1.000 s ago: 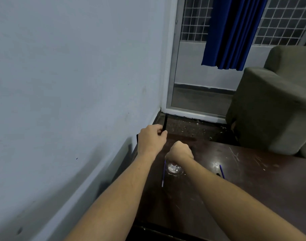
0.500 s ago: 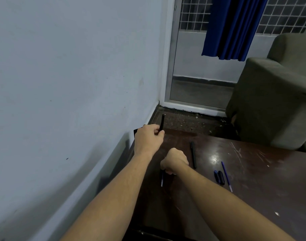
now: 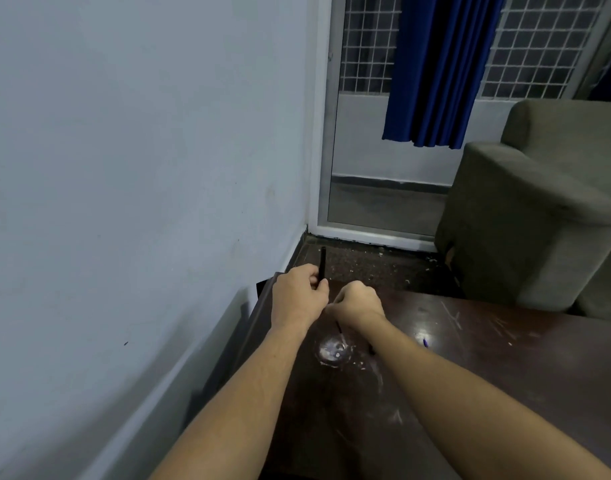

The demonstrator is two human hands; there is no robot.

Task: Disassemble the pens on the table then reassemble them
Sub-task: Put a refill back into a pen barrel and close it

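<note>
Dark table (image 3: 505, 375); left hand (image 3: 299, 296) holds black barrel (image 3: 322, 263), right hand (image 3: 357, 303) refill (image 3: 339, 330).

Dim, soft; glare on table (image 3: 487, 358)

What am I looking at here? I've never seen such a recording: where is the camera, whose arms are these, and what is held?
No machine here: the two grips are a person's bare hands. The one picture comes from a wide-angle camera worn on the person's head, looking forward and down, so the forearms enter from below. The left grip curls round a black pen barrel that stands up out of the fist. The right grip, close beside it, is curled too; a thin rod, perhaps a refill, sticks out beneath it, though the fingers are hidden. On the dark wooden table a blue pen part peeks out beside the right forearm, and the bright patch is only glare. Behind stand a grey armchair and a blue curtain.
</note>
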